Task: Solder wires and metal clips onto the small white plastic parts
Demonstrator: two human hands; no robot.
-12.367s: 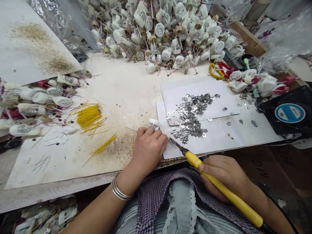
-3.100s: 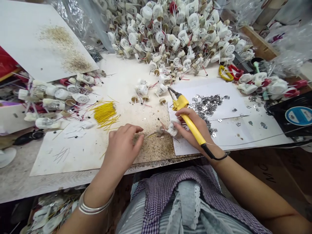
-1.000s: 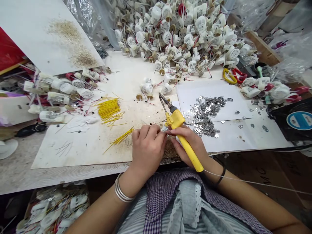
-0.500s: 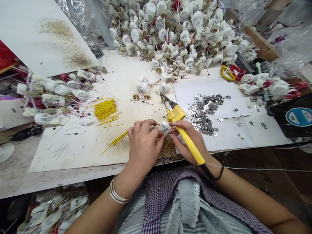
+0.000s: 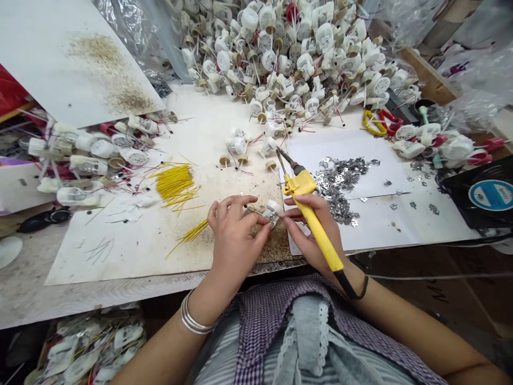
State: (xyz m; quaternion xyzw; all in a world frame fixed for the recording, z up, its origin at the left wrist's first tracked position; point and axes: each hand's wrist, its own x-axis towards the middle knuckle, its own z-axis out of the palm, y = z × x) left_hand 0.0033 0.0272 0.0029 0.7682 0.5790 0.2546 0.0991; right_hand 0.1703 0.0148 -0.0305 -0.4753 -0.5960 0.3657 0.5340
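My left hand (image 5: 239, 235) pinches a small white plastic motor assembly (image 5: 273, 210) between thumb and forefinger, just above the table. A yellow soldering gun (image 5: 316, 219) rests in my right hand (image 5: 316, 235), its dark tip and feed tube pointing away from me. The right thumb and forefinger are close to the assembly's right side; whether they touch it I cannot tell. A bundle of yellow wires (image 5: 194, 231) lies beside my left hand, with a larger pile of yellow wires (image 5: 174, 182) behind it. Several similar white assemblies (image 5: 238, 144) sit beyond my hands.
A big heap of white assemblies (image 5: 280, 53) fills the back. Small metal plates (image 5: 340, 184) are piled on white paper at the right. Red-and-yellow-handled cutters (image 5: 382, 122) lie behind them, and a black solder reel (image 5: 491, 192) stands far right. More assemblies (image 5: 104, 147) lie left.
My right hand has moved slightly right with the soldering gun, its tip swinging away from the loose assemblies. The fingers have drawn back a little from the held assembly.
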